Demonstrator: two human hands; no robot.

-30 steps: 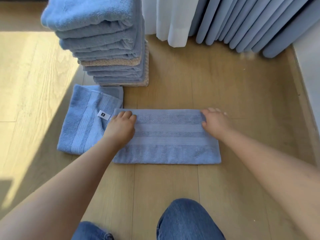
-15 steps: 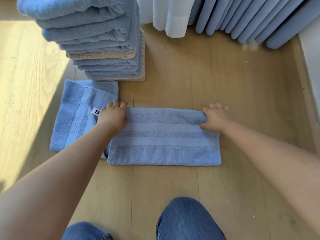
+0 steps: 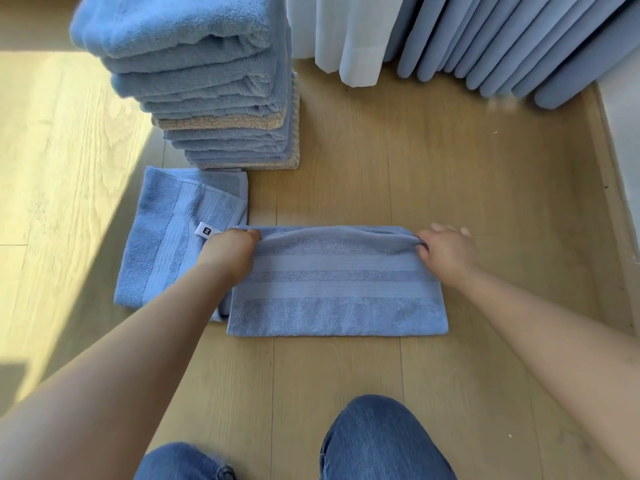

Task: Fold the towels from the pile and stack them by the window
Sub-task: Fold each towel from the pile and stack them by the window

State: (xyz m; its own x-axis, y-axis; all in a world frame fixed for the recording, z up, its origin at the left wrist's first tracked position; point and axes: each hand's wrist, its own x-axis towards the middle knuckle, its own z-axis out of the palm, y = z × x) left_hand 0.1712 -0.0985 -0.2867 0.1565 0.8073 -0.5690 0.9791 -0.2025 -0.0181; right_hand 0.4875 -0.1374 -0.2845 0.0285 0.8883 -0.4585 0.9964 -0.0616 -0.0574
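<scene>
Towel [image 3: 337,292] edge raised, 2 hands [image 3: 230,252] [image 3: 446,249] pinching

One marking is present: a white label [image 3: 206,232] on the left towel [image 3: 156,244], at 9 o'clock from the striped towel [image 3: 339,292]. It carries a black square with a white mark, too small to read. No other text is legible.

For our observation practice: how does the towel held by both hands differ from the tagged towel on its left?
The held towel lies crosswise; the tagged towel runs away from the person. The left hand and right hand pinch the held towel's far edge up; the tagged towel lies flat, ungripped. Both are blue, banded, on the wooden floor.
</scene>
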